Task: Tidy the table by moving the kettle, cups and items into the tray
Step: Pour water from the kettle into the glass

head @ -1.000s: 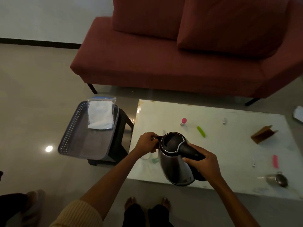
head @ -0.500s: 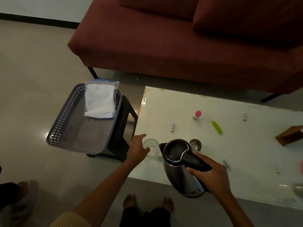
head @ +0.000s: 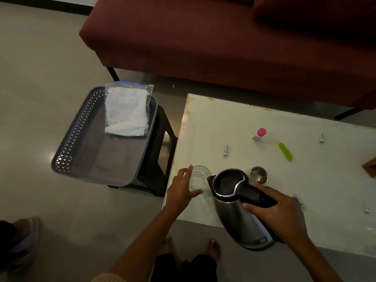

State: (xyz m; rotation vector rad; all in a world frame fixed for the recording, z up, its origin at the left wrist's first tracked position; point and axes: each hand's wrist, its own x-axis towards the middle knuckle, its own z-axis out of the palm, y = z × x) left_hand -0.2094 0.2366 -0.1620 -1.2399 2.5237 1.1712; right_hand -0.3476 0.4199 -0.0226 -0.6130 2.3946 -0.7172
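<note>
at the near left corner of the counter (head: 264,110), right hand (head: 284,216) grips the kettle (head: 234,216) by its handle; left hand (head: 181,188) lies spread open against the glass cup (head: 200,176). next, likely: close on it, carry both left to the tray (head: 67,145).

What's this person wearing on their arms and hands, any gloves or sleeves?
No gloves: the left hand and right hand are bare, with no ring or watch visible. A pale yellowish ribbed sleeve ends high on the left arm; the right forearm is uncovered.
</note>
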